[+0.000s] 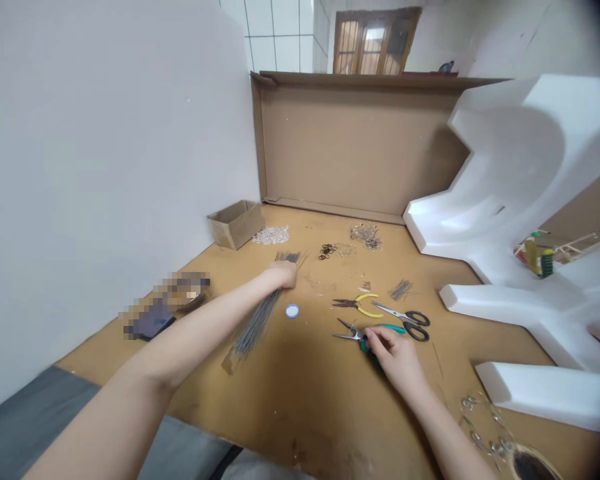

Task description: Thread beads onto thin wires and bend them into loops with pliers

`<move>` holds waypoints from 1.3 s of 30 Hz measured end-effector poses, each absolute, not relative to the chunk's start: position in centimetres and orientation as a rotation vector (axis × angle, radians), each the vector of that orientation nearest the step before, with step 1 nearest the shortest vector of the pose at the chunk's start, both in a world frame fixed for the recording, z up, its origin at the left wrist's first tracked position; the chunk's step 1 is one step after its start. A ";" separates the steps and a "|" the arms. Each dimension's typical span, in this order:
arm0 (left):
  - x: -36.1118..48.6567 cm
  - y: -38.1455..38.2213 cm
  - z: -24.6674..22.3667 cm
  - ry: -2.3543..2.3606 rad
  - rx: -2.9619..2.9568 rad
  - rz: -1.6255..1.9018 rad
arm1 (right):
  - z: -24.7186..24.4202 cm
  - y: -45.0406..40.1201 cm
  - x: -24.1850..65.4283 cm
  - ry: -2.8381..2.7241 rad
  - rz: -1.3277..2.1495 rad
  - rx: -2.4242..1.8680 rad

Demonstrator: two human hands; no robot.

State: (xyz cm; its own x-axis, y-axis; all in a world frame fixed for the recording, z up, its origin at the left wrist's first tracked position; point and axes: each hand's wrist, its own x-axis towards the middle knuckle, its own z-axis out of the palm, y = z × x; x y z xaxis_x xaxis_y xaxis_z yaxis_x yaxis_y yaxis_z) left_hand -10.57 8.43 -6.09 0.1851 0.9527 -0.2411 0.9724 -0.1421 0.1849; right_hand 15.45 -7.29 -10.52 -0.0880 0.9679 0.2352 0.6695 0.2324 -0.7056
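Note:
My left hand (283, 274) is closed over the upper part of a long bundle of thin grey wires (258, 323); its fingertips are hidden. Several wire ends stick out beyond it. My right hand (394, 352) is pinched, thumb against fingers, just above green-handled pliers (391, 329) lying with their jaws apart. Whether it holds something thin I cannot make out. Past it lie yellow-handled pliers (367, 305) and scissors with black handles (414, 324). A small round white lid with a blue rim (292, 311) sits between my hands.
A small cardboard box (236, 225) stands at the back left beside clear beads (271, 235). Black rings (326, 251), a pile of small metal pieces (367, 235) and short wires (401, 289) lie farther back. White foam blocks (545, 393) border the right; a cardboard panel (355, 147) stands behind.

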 end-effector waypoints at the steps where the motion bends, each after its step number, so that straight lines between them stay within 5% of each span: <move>1: -10.3 8.2 -6.5 1.875 2.149 -0.120 | -10.6 -7.3 15.5 -1.818 0.567 -1.514; 16: -11.9 9.4 -5.9 1.773 1.715 -0.286 | -10.6 -7.0 16.0 -1.697 0.642 -1.577; 23: -12.3 7.8 -3.0 1.590 1.712 0.179 | -11.0 -6.8 16.0 -1.602 0.771 -1.549; 30: -5.7 0.9 -2.4 0.892 1.613 0.823 | -8.0 -8.4 13.6 -1.419 1.334 -1.232; 39: -0.9 0.1 -3.0 0.649 1.362 1.011 | -6.3 -7.4 13.3 -1.338 1.278 -1.263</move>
